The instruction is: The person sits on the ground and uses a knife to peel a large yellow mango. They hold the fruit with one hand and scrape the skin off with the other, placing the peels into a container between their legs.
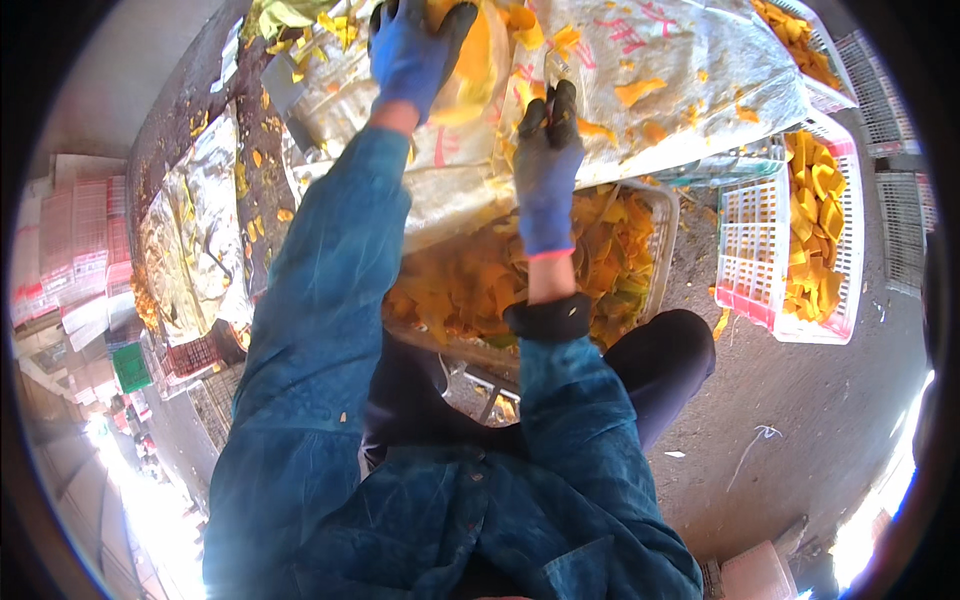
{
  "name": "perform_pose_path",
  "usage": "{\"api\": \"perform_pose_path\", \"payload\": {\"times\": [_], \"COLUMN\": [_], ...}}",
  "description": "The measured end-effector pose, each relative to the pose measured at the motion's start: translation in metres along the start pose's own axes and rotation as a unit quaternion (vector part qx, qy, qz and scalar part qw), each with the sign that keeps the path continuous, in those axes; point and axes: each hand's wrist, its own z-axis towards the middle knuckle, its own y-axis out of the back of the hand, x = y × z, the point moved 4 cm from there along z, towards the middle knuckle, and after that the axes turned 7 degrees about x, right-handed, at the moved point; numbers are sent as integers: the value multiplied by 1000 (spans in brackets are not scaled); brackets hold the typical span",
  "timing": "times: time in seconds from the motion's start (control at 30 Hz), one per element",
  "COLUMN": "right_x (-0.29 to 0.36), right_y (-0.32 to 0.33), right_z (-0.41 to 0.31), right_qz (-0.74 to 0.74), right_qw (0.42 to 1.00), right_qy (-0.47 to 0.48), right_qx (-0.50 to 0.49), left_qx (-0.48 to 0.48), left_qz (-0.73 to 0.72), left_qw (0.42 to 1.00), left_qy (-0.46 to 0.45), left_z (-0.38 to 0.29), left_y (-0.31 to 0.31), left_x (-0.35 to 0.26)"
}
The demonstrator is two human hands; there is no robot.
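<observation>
My left hand [412, 56], in a blue glove with dark fingers, rests on a large yellow-orange squash [476, 71], likely a pumpkin, that lies on a whitish woven plastic sheet [675, 45]. Its far end is cut off by the picture's upper edge. To the right of the squash, my right hand [551, 161], gloved alike, has its fingers curled round a small shiny tool [556, 69], perhaps a peeler; blur hides its exact shape. Strips of orange peel [639, 91] lie scattered on the sheet. Between my knees, below the sheet's edge, sits a crate [664, 255] heaped with peelings [465, 285].
A pink-and-white plastic crate [750, 247] with orange pieces [814, 225] stands on the floor at right. Another crate [829, 94] of pieces is beyond it. Stacked crates [75, 232] line the far left. A second crumpled sheet [199, 232] lies left of my arm.
</observation>
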Motion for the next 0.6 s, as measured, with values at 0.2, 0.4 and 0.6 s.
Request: {"api": "perform_pose_path", "payload": {"times": [0.2,0.4,0.6], "right_x": [21,41,105], "right_y": [-9,14,29], "right_z": [47,-29,-11], "right_qz": [55,-122,-190], "right_qw": [992,977,954], "right_qy": [-66,29,53], "right_qx": [95,171,227], "left_qx": [84,73,72], "left_qz": [-379,-187,-198], "left_qw": [918,980,976], "left_qy": [81,-17,45], "left_z": [-70,-118,-108], "left_y": [3,44,38], "left_x": [38,19,10]}}
